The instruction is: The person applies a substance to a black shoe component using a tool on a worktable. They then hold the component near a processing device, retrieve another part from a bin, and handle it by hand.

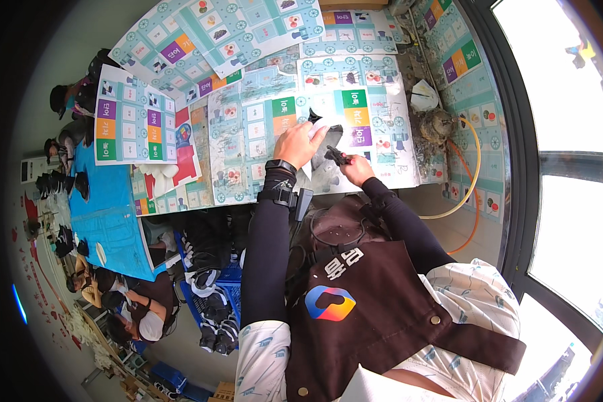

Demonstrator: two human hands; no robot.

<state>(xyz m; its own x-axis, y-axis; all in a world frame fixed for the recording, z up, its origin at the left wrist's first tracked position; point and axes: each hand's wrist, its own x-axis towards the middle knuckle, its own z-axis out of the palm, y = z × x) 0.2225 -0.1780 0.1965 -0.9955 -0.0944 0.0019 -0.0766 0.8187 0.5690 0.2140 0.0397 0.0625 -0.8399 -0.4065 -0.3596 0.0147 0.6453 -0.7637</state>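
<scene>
Black fabric piece (323, 141) pinned under my left hand (300, 144), fingers spread flat on it. At its 4 o'clock, my right hand (355, 167) is closed around a small dark tool (335, 156), tip touching the fabric on the printed table cover (382, 100).

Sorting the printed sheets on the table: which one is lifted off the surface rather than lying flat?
The sheet at the far left: its lower right corner curls up over a red board, the others lie flat.

Daylight floods in from the window (576, 167) at 3 o'clock, blown out to white glare. Tabletop sheets (355, 114) are evenly bright and sharp. Fisheye bends edges hard; black vignette runs from 7 to 11 o'clock. Floor at 8 o'clock is dimmer, slightly soft.
</scene>
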